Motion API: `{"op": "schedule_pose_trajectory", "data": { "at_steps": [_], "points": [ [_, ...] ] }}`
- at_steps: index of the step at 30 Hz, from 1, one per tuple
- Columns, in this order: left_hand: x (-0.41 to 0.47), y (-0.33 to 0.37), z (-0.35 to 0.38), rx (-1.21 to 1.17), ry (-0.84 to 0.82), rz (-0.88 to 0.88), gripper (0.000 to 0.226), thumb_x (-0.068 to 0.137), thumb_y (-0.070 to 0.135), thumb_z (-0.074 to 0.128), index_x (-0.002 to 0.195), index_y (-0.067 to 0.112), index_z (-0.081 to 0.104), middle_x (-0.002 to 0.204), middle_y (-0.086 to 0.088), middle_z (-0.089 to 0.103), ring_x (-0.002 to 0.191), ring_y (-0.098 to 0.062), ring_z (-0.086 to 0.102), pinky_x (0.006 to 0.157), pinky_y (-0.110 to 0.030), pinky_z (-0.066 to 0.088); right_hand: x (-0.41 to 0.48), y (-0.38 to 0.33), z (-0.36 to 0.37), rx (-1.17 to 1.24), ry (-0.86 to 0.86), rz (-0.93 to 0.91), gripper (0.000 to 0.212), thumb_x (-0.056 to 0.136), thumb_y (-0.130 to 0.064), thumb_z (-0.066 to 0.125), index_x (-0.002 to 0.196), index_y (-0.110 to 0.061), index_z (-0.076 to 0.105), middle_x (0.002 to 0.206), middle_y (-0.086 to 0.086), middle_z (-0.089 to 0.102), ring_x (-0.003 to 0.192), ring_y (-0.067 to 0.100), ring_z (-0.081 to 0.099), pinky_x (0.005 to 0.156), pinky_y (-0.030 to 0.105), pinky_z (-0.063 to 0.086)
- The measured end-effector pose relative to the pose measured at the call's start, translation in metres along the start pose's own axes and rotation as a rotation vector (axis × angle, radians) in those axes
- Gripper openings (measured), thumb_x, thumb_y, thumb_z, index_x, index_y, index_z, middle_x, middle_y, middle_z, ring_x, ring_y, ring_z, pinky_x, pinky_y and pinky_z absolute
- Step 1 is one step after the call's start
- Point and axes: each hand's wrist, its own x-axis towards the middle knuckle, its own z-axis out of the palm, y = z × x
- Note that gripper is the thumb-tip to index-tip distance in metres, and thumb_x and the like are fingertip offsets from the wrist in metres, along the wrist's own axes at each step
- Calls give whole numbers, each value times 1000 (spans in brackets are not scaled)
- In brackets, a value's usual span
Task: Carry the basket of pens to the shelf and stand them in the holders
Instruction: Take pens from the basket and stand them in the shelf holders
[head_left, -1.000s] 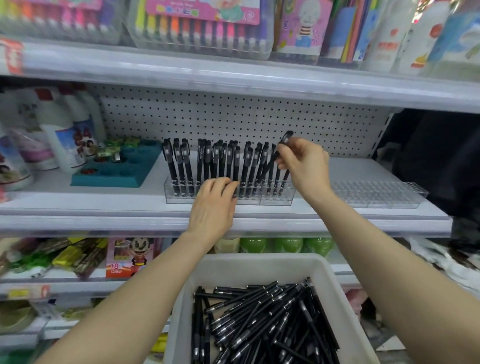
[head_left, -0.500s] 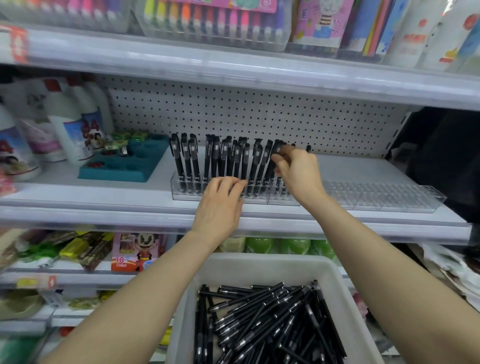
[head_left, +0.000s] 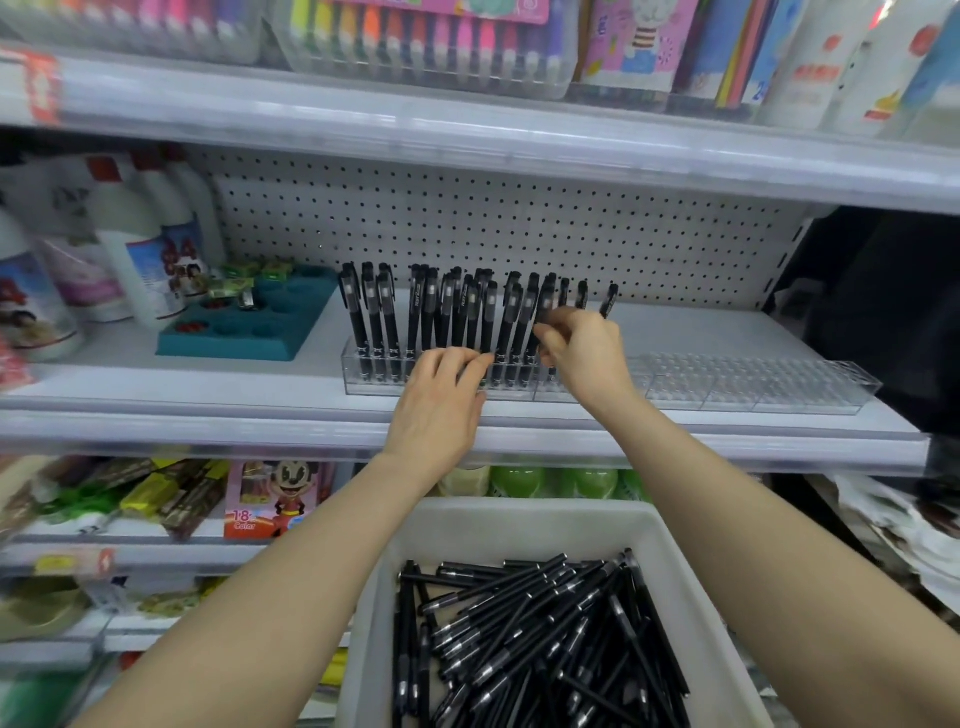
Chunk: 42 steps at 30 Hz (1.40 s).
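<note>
Black pens (head_left: 535, 644) are heaped in the white basket (head_left: 670, 540) at 6 o'clock, below the shelf (head_left: 171, 395). More pens (head_left: 431, 317) are stood upright in the clear holder (head_left: 363, 371) at 12 o'clock on that shelf. One standing pen (head_left: 543, 306) is pinched by the right hand (head_left: 587, 358), its grip clenched round the barrel. The left hand (head_left: 441, 410) is laid flat against the holder's front, fingers extended, grasping nothing. An empty clear holder (head_left: 769, 384) is seen at 2 o'clock.
</note>
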Motion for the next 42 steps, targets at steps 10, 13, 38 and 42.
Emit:
{"op": "schedule_pose_trajectory", "data": {
  "at_steps": [10,13,38,42],
  "points": [
    [-2,-1,1,-18,28,13,46,94,18,58,138,8,50,128,-9,52,117,-28,43,100,-41,43,-94,22,27,-23,-17,-223,4,89,-15,65,92,-16,69,85,-3,70,77,15,63,76,35,54],
    [-2,-1,3,-19,21,7,45,96,19,56,139,8,49,129,-8,51,118,-28,42,102,-40,42,-127,39,45,-143,-311,-248,5,87,-17,68,91,-16,71,88,0,70,81,21,65,78,38,51],
    [1,0,-9,-16,-51,13,47,97,22,54,141,9,49,130,-7,52,120,-27,43,105,-43,42,-129,53,20,26,-706,-119,11,88,-15,69,99,-16,68,91,4,69,77,13,61,71,19,50],
    [3,4,-9,4,-16,52,47,92,15,62,137,7,53,127,-11,55,120,-30,47,107,-45,41,-103,40,-20,291,-569,-11,9,92,-7,64,100,-13,64,85,4,65,78,16,62,74,30,59]
  ]
}}
